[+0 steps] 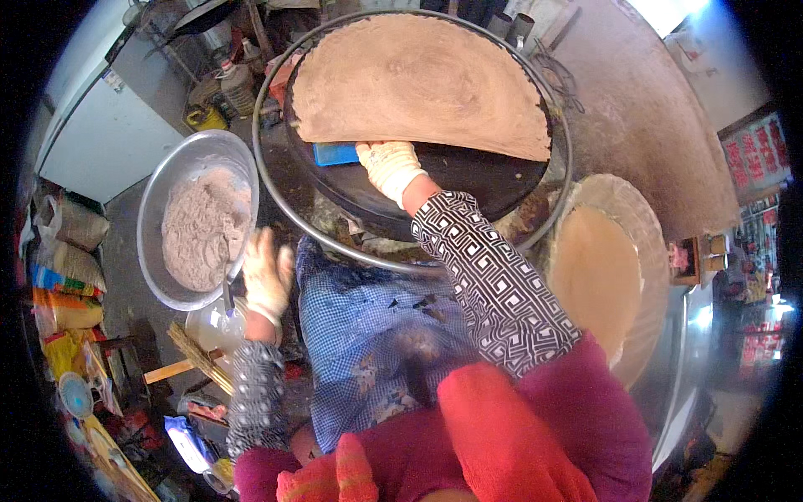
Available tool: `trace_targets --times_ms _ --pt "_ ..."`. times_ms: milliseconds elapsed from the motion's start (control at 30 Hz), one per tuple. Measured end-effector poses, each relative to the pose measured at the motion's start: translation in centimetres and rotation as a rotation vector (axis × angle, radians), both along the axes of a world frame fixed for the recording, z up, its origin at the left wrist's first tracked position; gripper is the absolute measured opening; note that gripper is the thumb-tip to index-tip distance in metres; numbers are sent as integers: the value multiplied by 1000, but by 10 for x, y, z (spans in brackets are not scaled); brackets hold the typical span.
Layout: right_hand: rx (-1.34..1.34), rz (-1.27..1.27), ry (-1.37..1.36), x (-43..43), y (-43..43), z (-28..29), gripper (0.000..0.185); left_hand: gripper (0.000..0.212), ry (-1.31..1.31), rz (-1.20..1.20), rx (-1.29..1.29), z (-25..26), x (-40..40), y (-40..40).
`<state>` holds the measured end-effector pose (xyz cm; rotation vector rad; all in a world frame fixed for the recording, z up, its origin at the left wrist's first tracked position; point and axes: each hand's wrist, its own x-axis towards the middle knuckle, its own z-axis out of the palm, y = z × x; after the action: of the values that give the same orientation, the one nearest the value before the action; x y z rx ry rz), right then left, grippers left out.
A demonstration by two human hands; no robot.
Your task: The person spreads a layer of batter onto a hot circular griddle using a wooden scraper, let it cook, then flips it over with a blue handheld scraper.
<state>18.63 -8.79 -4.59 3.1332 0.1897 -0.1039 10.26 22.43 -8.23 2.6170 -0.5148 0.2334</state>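
A large thin brown pancake [420,81] lies over the far part of a round black griddle [464,179], its near edge nearly straight. At this edge my right hand [392,166], in a pale work glove, has its fingers closed at the right end of a blue flat tool [335,154], partly hidden beneath the pancake. My left hand [268,270], also gloved and slightly blurred, is beside the metal basin [145,232] of greyish-brown flour or meal [201,232]; its fingers are apart and nothing shows in them.
A metal ring [313,241] surrounds the griddle. At the right stands a plastic-lined container [652,251] of brown batter [596,276]. Below the basin are a straw brush [197,357] and a clear bowl [210,326]. Filled sacks [78,270] line the left side; a plastic jug [238,91] stands behind.
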Motion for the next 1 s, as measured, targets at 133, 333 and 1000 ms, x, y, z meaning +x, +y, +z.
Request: trace_targets --times_ms 133,333,1000 --pt "72 -20 -70 5 -2 -10 39 58 -128 -48 330 27 81 14" --pt "22 28 -100 0 -4 -14 39 73 -43 -533 716 29 97 -20" --pt "-103 -143 -239 5 2 4 39 67 218 -281 385 5 -133 -30"
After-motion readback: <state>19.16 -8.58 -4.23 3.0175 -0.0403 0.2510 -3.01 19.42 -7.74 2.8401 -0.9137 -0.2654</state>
